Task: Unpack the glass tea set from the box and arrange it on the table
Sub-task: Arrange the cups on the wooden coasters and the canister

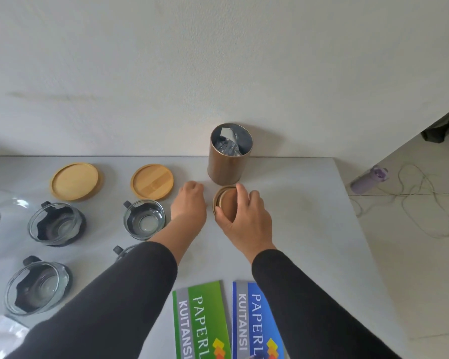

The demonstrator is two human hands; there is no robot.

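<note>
Booklets lie nearest the camera on the grey table (309,216), a green one (200,320) and a blue one (254,322) side by side, well nearer than the copper tin (227,161) that stands open against the wall. Left of them, a glass cup (38,287) with a dark liner sits near the table's front edge, and two more such cups (56,225) (143,218) stand farther back, still left of the tin. The right hand (246,218) curls over the round copper lid (227,204), fingers closed around its rim, the lid resting just in front of the tin. The left hand (188,203) rests on the table beside the lid with fingers folded under; whether it holds anything cannot be told. Two round bamboo coasters (75,181) (152,181) lie left of the tin, beyond the cups. Crumpled foil shows inside the tin's mouth.
</note>
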